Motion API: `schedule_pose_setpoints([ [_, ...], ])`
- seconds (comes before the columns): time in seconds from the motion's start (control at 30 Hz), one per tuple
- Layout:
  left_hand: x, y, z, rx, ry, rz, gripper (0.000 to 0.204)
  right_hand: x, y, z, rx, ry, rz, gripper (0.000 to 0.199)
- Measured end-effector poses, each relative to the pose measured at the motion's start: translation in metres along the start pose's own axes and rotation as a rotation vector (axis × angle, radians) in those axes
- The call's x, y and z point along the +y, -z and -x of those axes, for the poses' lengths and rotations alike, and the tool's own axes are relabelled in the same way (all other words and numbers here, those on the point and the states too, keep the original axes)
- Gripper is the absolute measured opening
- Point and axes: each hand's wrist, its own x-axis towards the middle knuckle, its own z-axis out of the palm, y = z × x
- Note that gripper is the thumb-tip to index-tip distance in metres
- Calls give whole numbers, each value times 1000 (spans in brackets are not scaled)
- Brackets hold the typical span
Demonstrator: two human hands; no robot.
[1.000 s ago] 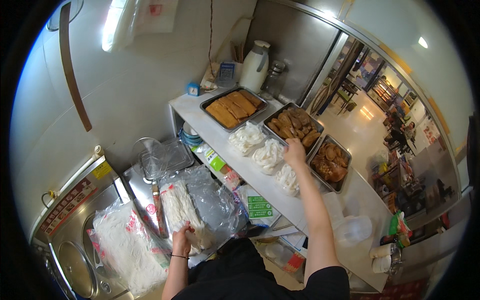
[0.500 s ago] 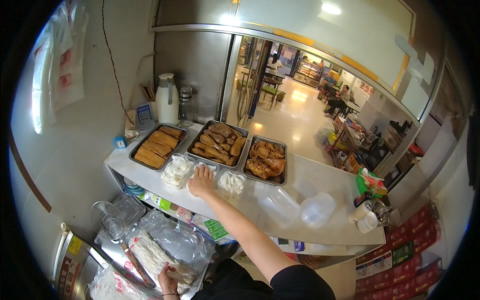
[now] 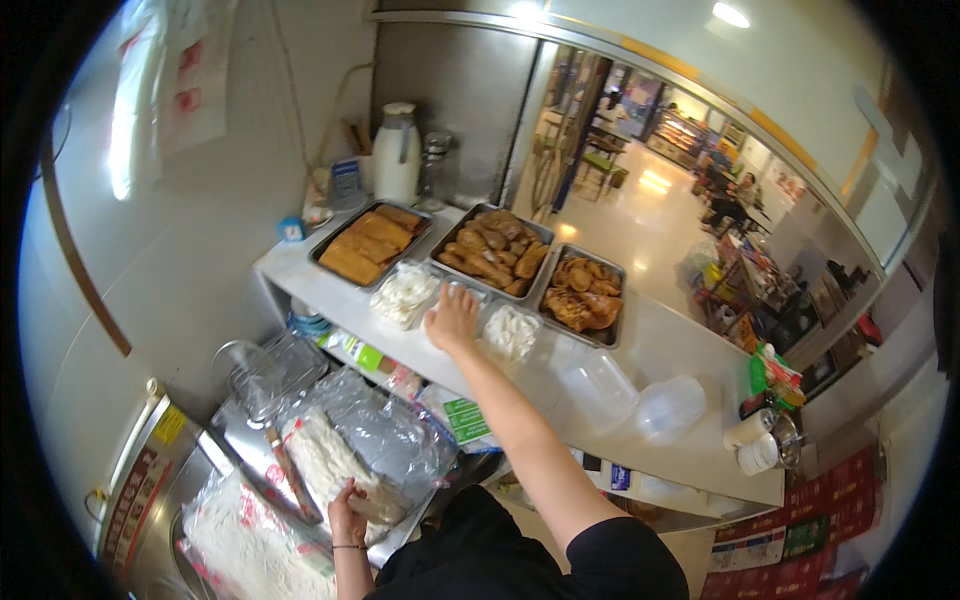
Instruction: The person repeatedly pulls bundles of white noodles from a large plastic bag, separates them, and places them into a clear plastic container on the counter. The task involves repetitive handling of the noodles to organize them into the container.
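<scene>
My right hand (image 3: 455, 318) lies palm down with its fingers stretched over the middle of three clear plastic boxes, hiding most of what is in it. White noodles (image 3: 403, 296) fill the box on its left, and more white noodles (image 3: 513, 331) sit in the box on its right. Lower down, my left hand (image 3: 347, 515) has its fingers curled at the near end of a bundle of pale noodles (image 3: 328, 455) on clear plastic. Those fingers appear closed on some strands. A long-handled wire strainer (image 3: 285, 470) lies just left of that bundle.
Behind the boxes stand metal trays of brown slabs (image 3: 365, 248), dark braised pieces (image 3: 490, 250) and braised meat (image 3: 583, 300). Clear plastic containers (image 3: 600, 390) are on the counter's right. A white jug (image 3: 397, 160) stands at the back; a bag of pale noodles (image 3: 250, 540) lies lower left.
The whole view has shifted, so the counter sits farther right and higher. My right hand stays over the middle box, and my left hand stays by the noodle bundle.
</scene>
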Motion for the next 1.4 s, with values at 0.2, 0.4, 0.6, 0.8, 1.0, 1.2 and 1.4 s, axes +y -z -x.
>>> schedule_pose_setpoints([
  [0.2, 2, 7, 2, 33, -14, 35, 24, 8, -14, -1, 288, 63, -152, 58],
  [0.4, 5, 7, 7, -9, -13, -13, 25, 28, -4, -7, 398, 179, -570, 43],
  [0.6, 6, 6, 7, -25, 8, -15, 24, 46, 82, 78, 327, 370, -626, 38],
  [0.8, 3, 8, -4, -67, 47, 23, 19, 156, 128, 157, 251, -116, 52, 71],
  [1.0, -1, 2, -15, -51, 122, 14, 16, 222, 114, 205, 103, -322, 181, 88],
  [1.2, -6, -5, -10, -80, 102, 10, 14, 259, 110, 213, 252, -310, 127, 86],
  [1.4, -6, -2, -5, -94, 90, 25, 15, 277, 120, 219, 336, -420, 77, 81],
])
